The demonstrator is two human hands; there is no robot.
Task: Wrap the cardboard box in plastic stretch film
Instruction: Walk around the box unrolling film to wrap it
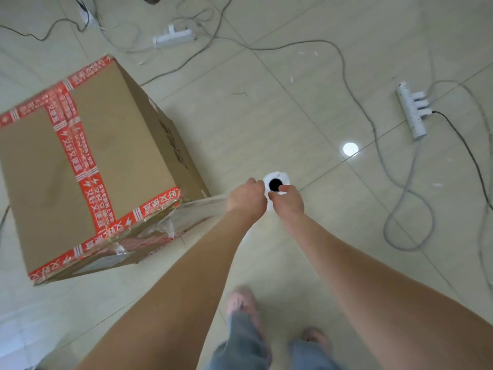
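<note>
A large cardboard box (112, 156) sealed with red printed tape stands on the tiled floor at the left. Clear stretch film (197, 209) runs taut from the box's near right corner to a white roll (280, 177) with a dark core hole, held upright to the right of the box. My left hand (246, 198) grips the roll's left side where the film leaves it. My right hand (288, 201) grips the roll's right side, a finger at the core's rim. Film clings along the box's near upper edge.
White power strips (173, 38) (412, 110) lie on the floor at the back and at the right, with grey and black cables (408, 217) looping across the tiles. My feet (242, 300) and trouser legs show at the bottom.
</note>
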